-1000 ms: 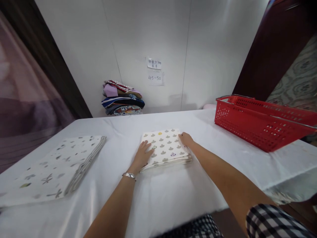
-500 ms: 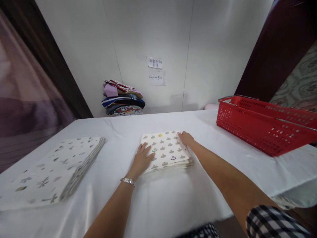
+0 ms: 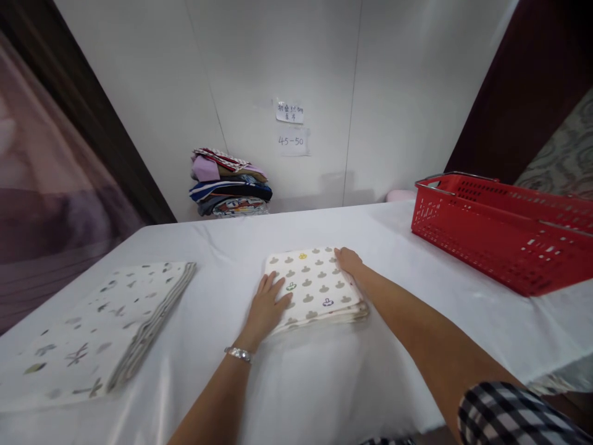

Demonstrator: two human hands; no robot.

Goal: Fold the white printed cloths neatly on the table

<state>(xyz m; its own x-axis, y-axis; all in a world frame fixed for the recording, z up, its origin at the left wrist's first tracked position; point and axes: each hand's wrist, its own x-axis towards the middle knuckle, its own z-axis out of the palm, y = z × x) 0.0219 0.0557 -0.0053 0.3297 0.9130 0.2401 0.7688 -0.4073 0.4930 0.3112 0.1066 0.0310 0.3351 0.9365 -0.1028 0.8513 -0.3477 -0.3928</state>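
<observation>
Two hands rest on the folded cloth, which lies flat in the middle of the white-covered bench, directly in front of you. Your left hand lies open, palm down, on the cloth's near left corner, fingers spread across the print; it grips nothing and seems placed there to keep the layers pressed flat. Your right hand sits at the cloth's far right corner with fingers loosely curled along the edge, touching it rather than clasping it, likely to keep the stacked edges in line.

The cloth is a neat square packet of several layers, cream with rows of small grey shapes and a few coloured ones, one yellow near the far edge. Its layered edges show along the near and right sides, slightly stepped.

Well to the left of the cloth lies a larger folded sheet, pale with scattered grey leaf marks, its folded edge facing the cloth. Well to the right of the cloth stands a red basket. Beyond the cloth, against the wall, sits a pile of mixed fabrics, and two paper notes are stuck higher on the wall.
</observation>
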